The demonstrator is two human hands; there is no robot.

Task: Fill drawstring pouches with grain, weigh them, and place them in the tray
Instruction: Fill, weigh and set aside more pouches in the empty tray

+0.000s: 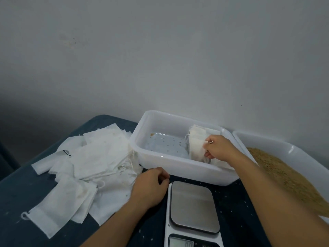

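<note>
My right hand (219,148) reaches into the white plastic tray (178,168) and grips a filled white drawstring pouch (195,145) standing at the tray's right end, beside other pouches. My left hand (149,186) rests curled on the table at the right edge of a pile of flat empty white pouches (85,166); whether it pinches a pouch or string is unclear. A small scale (193,207) with a bare steel platform sits in front of the tray, its display reading zero. Brown grain (288,177) fills a second white tray at the right.
A dark blue table (21,193) carries everything; scattered grains lie on it and on the tray floor. A pale wall stands right behind the trays. The table's rounded far-left corner drops into shadow.
</note>
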